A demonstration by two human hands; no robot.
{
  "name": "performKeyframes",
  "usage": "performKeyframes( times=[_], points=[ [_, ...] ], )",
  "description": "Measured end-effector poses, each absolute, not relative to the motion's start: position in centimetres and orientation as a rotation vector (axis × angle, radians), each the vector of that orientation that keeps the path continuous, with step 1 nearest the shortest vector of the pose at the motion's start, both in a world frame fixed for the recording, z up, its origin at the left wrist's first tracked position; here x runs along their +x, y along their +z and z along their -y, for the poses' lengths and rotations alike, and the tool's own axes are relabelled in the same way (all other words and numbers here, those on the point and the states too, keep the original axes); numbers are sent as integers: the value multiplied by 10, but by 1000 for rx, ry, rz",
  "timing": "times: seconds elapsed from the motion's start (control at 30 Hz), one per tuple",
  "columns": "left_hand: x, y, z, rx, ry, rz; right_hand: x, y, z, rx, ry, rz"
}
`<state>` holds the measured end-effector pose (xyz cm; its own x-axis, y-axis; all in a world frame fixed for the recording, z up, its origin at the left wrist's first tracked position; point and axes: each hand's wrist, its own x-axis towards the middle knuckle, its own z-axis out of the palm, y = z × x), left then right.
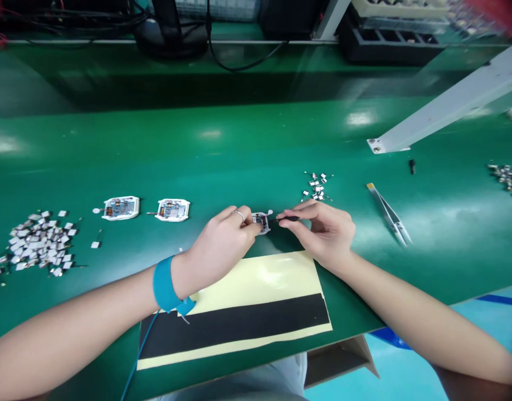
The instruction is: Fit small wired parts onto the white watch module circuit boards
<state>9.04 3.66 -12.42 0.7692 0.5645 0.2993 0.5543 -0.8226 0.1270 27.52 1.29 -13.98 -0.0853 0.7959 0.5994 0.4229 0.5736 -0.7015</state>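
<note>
My left hand (218,245), with a ring and a teal wrist strap (165,285), is closed on a small white housing (263,222) with a circuit board inside. Its fingers cover the housing's left part. Pinched in my right hand (333,229) is a slim black stick-like tool (292,219); its tip points left at the housing's right edge, and I cannot tell whether it touches. Left of my hands lie two similar white housings, one nearer (173,210) and one farther (121,208), with boards showing. Small silvery parts with short leads (317,186) lie beyond my right hand.
A large heap of silvery parts (40,242) lies at the left. Tweezers (389,214) rest at the right, below a slanted white metal post (443,106). A yellow sheet with a black band (247,326) lies near the table edge. Cables and a black stand (170,33) occupy the back.
</note>
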Motion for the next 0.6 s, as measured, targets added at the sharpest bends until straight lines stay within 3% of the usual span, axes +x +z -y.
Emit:
performKeyframes(
  times=[0.6],
  points=[
    [93,-119,-38,2966,528,-966,278,-136,-13,-1107,385,1781]
  ],
)
